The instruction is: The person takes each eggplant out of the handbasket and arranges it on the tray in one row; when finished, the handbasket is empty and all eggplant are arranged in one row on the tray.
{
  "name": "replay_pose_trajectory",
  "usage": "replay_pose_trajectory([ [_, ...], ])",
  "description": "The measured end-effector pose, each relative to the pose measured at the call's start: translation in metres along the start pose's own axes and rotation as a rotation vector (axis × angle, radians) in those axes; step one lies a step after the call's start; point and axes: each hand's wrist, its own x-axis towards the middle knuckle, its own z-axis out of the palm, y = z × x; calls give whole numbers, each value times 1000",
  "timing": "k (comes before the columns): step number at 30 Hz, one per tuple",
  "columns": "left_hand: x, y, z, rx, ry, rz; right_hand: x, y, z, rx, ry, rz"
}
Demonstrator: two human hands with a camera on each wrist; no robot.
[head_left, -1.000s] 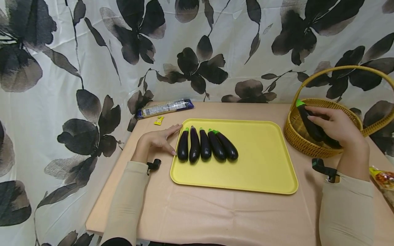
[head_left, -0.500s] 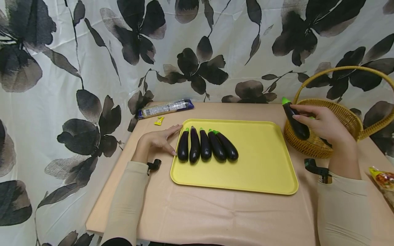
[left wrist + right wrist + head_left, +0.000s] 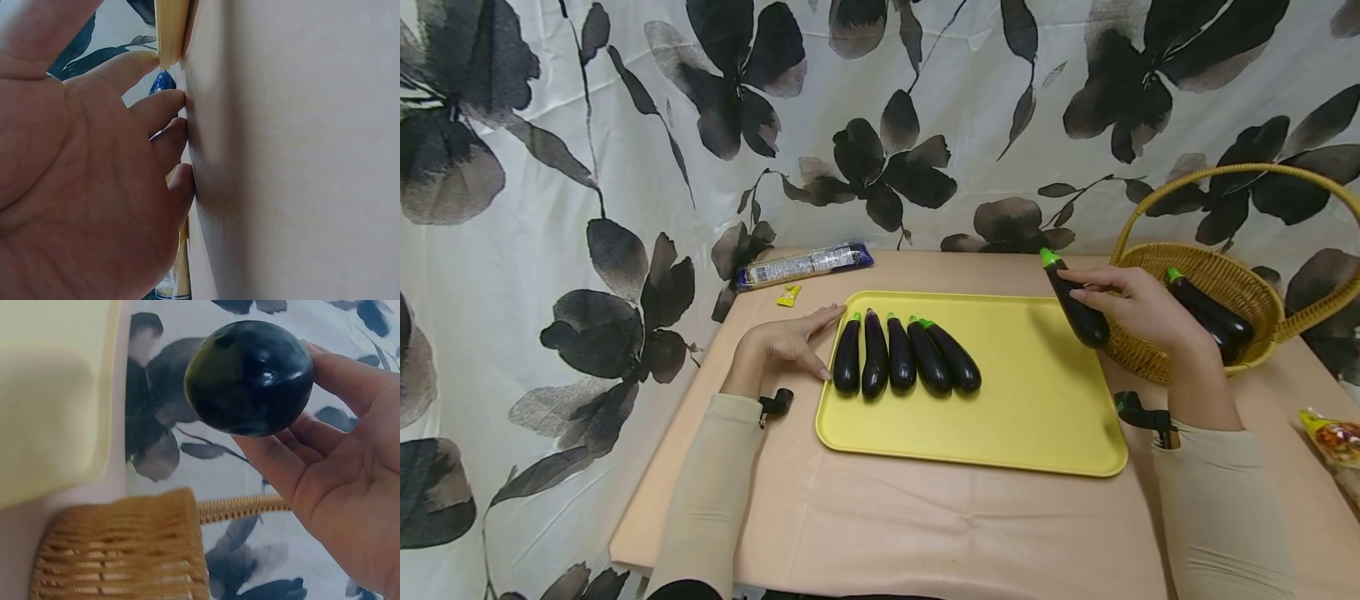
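Observation:
My right hand (image 3: 1138,304) pinches a dark purple eggplant (image 3: 1078,310) with a green stem end, over the right edge of the yellow tray (image 3: 1015,400). In the right wrist view the rounded bottom of this eggplant (image 3: 250,378) faces the camera, thumb and fingers around its side. Several eggplants (image 3: 901,354) lie side by side on the tray's left part, stems toward the back. At the tray's left edge my left hand (image 3: 786,342) rests with fingers extended, touching the rim. The left wrist view has the left hand's fingertips (image 3: 181,181) against the table beside the tray (image 3: 170,31).
A wicker basket (image 3: 1138,358) with a tall handle stands right of the tray, with more eggplants (image 3: 1210,312) inside. Behind the tray on the left lie a long blue packet (image 3: 805,265) and a small yellow wrapper (image 3: 787,295). Another packet (image 3: 1333,442) sits at the far right.
My right hand has lifted the eggplant out of the basket and carried it left to above the tray's right edge. The left hand has stayed in place.

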Motion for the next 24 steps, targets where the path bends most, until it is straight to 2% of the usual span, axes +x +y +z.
replay_pose_trajectory([
  [14,0,-2,1,3,4,2,17,-6,31,76,-52,-21],
  [21,0,-3,2,4,12,6,21,-13,47,95,-54,7],
  [24,0,-3,3,-1,14,3,24,-14,56,116,-78,-13],
])
